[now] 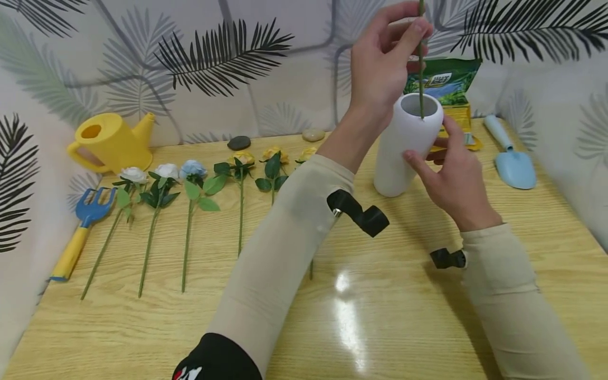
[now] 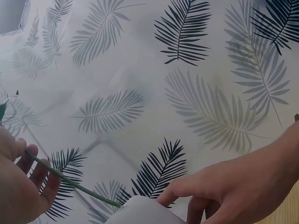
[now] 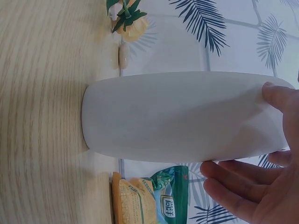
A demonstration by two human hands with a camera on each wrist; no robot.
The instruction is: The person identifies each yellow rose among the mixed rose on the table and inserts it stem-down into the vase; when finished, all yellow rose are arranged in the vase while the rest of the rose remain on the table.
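A white vase [image 1: 404, 153] stands upright on the wooden table. My left hand [image 1: 377, 71] pinches a green flower stem [image 1: 421, 84] above it, and the stem's lower end reaches into the vase mouth. The flower's head is out of the head view; a bit of leaf [image 2: 3, 111] shows at the edge of the left wrist view. With thumb and fingers on either side, my right hand [image 1: 453, 177] holds the vase near its top. In the right wrist view the vase [image 3: 177, 116] lies sideways across the picture, its base against the table.
Left of my arms lie white roses [image 1: 166, 170], a blue rose [image 1: 192, 169] and yellow roses [image 1: 242, 157]. A yellow watering can [image 1: 116, 142], garden fork [image 1: 87, 221], dark stone [image 1: 239, 143] and pale stone [image 1: 313, 135] line the back and left. Behind the vase are a packet [image 1: 458, 113] and trowel [image 1: 515, 166].
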